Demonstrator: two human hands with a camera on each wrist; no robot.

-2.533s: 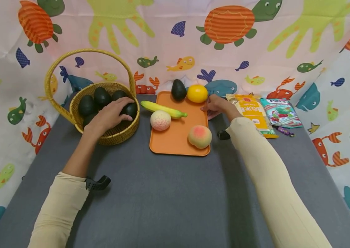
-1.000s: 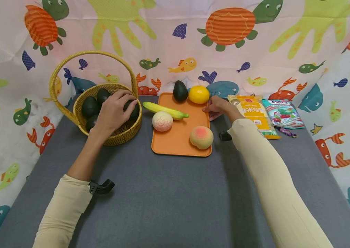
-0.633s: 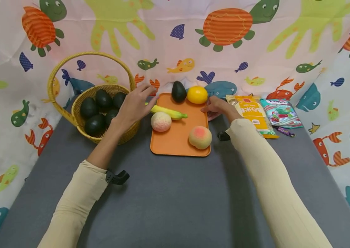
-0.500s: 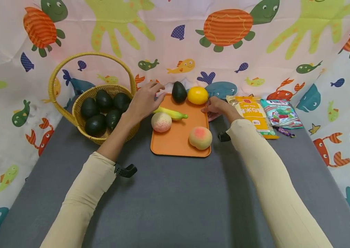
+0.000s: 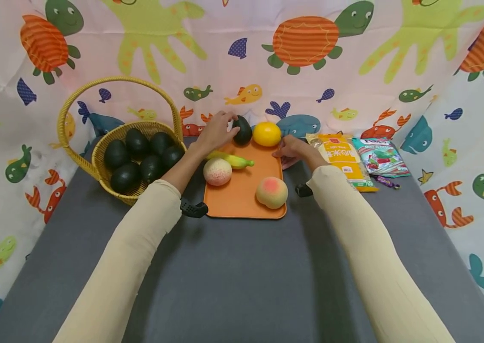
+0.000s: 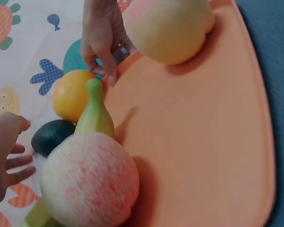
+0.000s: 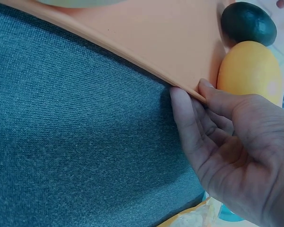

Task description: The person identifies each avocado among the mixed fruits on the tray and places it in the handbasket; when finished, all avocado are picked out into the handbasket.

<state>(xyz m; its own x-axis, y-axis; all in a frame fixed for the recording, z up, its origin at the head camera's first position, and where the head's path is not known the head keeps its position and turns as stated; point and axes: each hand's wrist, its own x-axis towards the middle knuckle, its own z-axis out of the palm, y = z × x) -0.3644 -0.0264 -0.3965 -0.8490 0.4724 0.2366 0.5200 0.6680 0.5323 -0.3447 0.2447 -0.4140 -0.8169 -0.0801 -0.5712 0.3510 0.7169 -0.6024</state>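
My left hand (image 5: 216,131) reaches over the far left corner of the orange tray (image 5: 242,205), thumb and fingers spread beside a dark green avocado (image 5: 243,131). A small gap shows between those fingers and the avocado (image 6: 52,137) in the left wrist view. My right hand (image 7: 246,142) pinches the tray's right rim between thumb and fingers, close to a round yellow fruit (image 5: 267,134). Also on the tray are a speckled peach (image 5: 217,172), a blush-topped peach (image 5: 272,192) and a banana (image 5: 237,162), partly hidden by the left arm and speckled peach.
Left of the tray stands a yellow woven basket (image 5: 115,79) with a tall handle, holding several avocados (image 5: 125,177). An orange-yellow food bag (image 5: 345,159), a teal candy bag (image 5: 381,157) and a purple wrapped candy (image 5: 387,182) lie to the right. A printed curtain hangs behind.
My left hand has left the avocados in the basket and moved right, over the banana, to the avocado on the tray. My right hand has stayed at the tray's rim.
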